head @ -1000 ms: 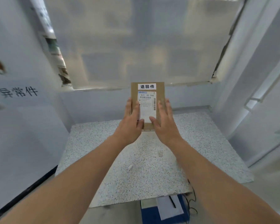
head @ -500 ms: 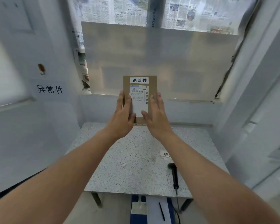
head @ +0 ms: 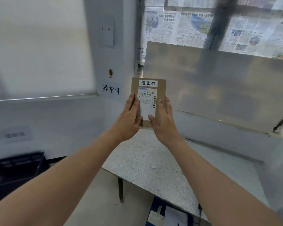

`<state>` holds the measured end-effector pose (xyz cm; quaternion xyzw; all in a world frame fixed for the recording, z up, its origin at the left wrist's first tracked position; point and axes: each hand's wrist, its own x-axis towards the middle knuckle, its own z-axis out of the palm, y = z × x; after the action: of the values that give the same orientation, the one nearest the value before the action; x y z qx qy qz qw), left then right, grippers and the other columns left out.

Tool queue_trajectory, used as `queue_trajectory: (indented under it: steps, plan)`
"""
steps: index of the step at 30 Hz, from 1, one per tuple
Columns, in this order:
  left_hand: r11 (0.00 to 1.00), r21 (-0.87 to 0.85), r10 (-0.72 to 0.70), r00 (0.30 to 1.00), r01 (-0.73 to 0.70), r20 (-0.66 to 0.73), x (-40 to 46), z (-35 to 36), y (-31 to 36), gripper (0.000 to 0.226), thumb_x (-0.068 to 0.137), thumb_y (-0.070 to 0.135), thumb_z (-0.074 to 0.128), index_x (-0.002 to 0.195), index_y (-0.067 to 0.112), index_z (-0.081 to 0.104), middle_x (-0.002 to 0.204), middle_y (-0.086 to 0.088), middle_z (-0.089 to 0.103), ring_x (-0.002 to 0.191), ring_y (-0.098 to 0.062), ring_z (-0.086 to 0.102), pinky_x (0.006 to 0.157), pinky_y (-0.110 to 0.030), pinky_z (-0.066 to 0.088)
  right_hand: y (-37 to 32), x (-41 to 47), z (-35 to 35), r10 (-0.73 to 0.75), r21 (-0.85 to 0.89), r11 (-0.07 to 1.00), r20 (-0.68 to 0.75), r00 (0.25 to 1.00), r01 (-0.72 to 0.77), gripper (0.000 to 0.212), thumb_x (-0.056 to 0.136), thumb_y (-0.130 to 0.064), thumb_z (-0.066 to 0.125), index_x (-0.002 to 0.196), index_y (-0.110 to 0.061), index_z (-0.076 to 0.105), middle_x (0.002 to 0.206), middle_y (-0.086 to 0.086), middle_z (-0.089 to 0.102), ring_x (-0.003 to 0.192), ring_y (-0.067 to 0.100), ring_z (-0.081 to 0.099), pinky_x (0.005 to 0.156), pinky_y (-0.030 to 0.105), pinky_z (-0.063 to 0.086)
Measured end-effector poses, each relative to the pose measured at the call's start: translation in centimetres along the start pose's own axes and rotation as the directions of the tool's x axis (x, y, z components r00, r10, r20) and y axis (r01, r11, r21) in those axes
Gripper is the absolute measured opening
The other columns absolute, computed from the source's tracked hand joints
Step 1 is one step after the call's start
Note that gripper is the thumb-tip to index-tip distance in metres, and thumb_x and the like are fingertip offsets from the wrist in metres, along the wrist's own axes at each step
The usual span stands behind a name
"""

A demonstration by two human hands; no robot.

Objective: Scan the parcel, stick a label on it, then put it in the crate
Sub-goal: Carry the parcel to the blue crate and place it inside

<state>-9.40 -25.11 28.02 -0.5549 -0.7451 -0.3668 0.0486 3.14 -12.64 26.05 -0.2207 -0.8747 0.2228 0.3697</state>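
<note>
Brown cardboard parcel point(head: 148, 101) held upright at chest height, face toward the camera. Left hand point(head: 129, 119) and right hand point(head: 164, 120) clamp its lower edges, thumbs across the front, fingers flat up the sides. A white sticker with black characters point(head: 148, 83) sits at 12 o'clock on the face, above the printed shipping label point(head: 147, 100), so labelling looks done.

Change since half a second ago: the view has swung left. The speckled desk point(head: 162, 168), then square beneath the hands, now lies off toward 4 o'clock, and a dark crate point(head: 15, 173) has come into sight on the floor at 8 o'clock, blurred. The parcel itself stays in the same two-handed hold.

Reading: only the drop-off remains; the turn toward the crate is under way, well short of it.
</note>
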Motion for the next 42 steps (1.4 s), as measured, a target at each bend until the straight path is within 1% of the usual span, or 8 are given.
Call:
queue_trajectory:
  steps: [4, 7, 10, 18, 28, 31, 36, 42]
  plan:
    - [0.998, 0.034, -0.053, 0.998, 0.055, -0.044, -3.5, -3.9, -3.1, 0.081, 0.101, 0.013, 0.057, 0.164, 0.008, 0.006, 0.172, -0.003, -0.012, 0.157, -0.014, -0.001, 0.121, -0.025, 0.012, -4.3, -0.2, 3.8, -0.051, 0.032, 0.998, 0.06, 0.997, 0.049, 0.077, 0.107, -0.036, 0.053, 0.168, -0.015, 0.011, 0.176, 0.006, -0.004, 0.162, 0.017, -0.006, 0.121, 0.028, 0.01]
    - [0.993, 0.061, -0.101, 0.993, 0.105, -0.068, -6.9, -7.4, -6.0, 0.081, 0.101, 0.011, 0.057, 0.163, 0.004, 0.006, 0.172, -0.007, -0.012, 0.152, -0.003, -0.008, 0.115, -0.005, -0.003, -8.3, -1.0, 7.2, -0.095, 0.062, 0.994, 0.118, 0.988, 0.088, 0.079, 0.107, -0.036, 0.055, 0.168, -0.014, 0.009, 0.176, 0.006, -0.007, 0.162, 0.02, -0.005, 0.123, 0.031, 0.014]
    - [0.983, 0.092, -0.15, 0.985, 0.159, -0.089, -10.7, -11.3, -8.9, 0.08, 0.101, 0.012, 0.057, 0.163, 0.001, 0.008, 0.172, -0.009, -0.011, 0.155, -0.009, -0.005, 0.106, 0.005, -0.005, -12.8, -2.2, 10.8, -0.161, 0.12, 0.982, 0.161, 0.974, 0.143, 0.079, 0.107, -0.037, 0.053, 0.168, -0.015, 0.007, 0.175, 0.004, -0.008, 0.162, 0.02, -0.006, 0.126, 0.036, 0.016]
    - [0.945, 0.132, -0.285, 0.95, 0.301, -0.123, -21.2, -21.9, -15.6, 0.079, 0.103, 0.019, 0.055, 0.164, 0.007, 0.006, 0.173, -0.005, -0.01, 0.157, -0.022, 0.012, 0.122, -0.04, 0.031, -25.8, -5.8, 19.6, -0.244, 0.257, 0.95, 0.249, 0.937, 0.179, 0.079, 0.107, -0.024, 0.058, 0.168, -0.014, 0.008, 0.176, 0.008, -0.006, 0.162, 0.019, -0.003, 0.121, 0.026, 0.01]
    - [0.896, 0.142, -0.395, 0.901, 0.421, -0.178, -29.6, -30.6, -24.6, 0.079, 0.105, 0.025, 0.051, 0.164, 0.01, 0.001, 0.172, -0.001, -0.014, 0.158, -0.018, 0.005, 0.119, -0.029, 0.023, -35.9, -7.2, 30.6, -0.346, 0.368, 0.904, 0.331, 0.878, 0.218, 0.079, 0.107, -0.026, 0.057, 0.168, -0.014, 0.01, 0.176, 0.009, -0.007, 0.157, 0.003, -0.003, 0.101, -0.01, 0.001]
    - [0.877, 0.13, -0.434, 0.878, 0.463, -0.201, -30.6, -32.3, -27.7, 0.079, 0.106, 0.025, 0.05, 0.164, 0.011, 0.0, 0.172, 0.0, -0.015, 0.159, -0.016, 0.001, 0.116, -0.022, 0.015, -37.7, -6.0, 34.5, -0.388, 0.395, 0.887, 0.349, 0.853, 0.241, 0.078, 0.107, -0.025, 0.057, 0.168, -0.012, 0.011, 0.176, 0.008, -0.007, 0.151, -0.005, -0.007, 0.102, -0.01, 0.002]
    - [0.833, 0.153, -0.501, 0.842, 0.532, -0.2, -31.3, -35.2, -34.5, 0.078, 0.107, 0.025, 0.05, 0.164, 0.008, 0.0, 0.172, -0.003, -0.015, 0.159, -0.018, -0.005, 0.117, -0.019, 0.006, -40.6, -3.6, 42.0, -0.4, 0.417, 0.881, 0.407, 0.821, 0.223, 0.078, 0.107, -0.029, 0.056, 0.168, -0.01, 0.011, 0.176, 0.008, -0.007, 0.16, 0.012, -0.004, 0.104, -0.008, 0.001]
    - [0.784, 0.178, -0.558, 0.801, 0.594, -0.216, -30.2, -38.4, -44.3, 0.08, 0.106, 0.027, 0.052, 0.164, 0.007, 0.001, 0.172, -0.003, -0.013, 0.159, -0.019, -0.004, 0.118, -0.023, 0.007, -43.5, 1.1, 51.6, -0.419, 0.437, 0.874, 0.456, 0.785, 0.213, 0.078, 0.107, -0.029, 0.058, 0.168, -0.012, 0.013, 0.176, 0.006, -0.006, 0.162, 0.016, -0.004, 0.119, 0.021, 0.013]
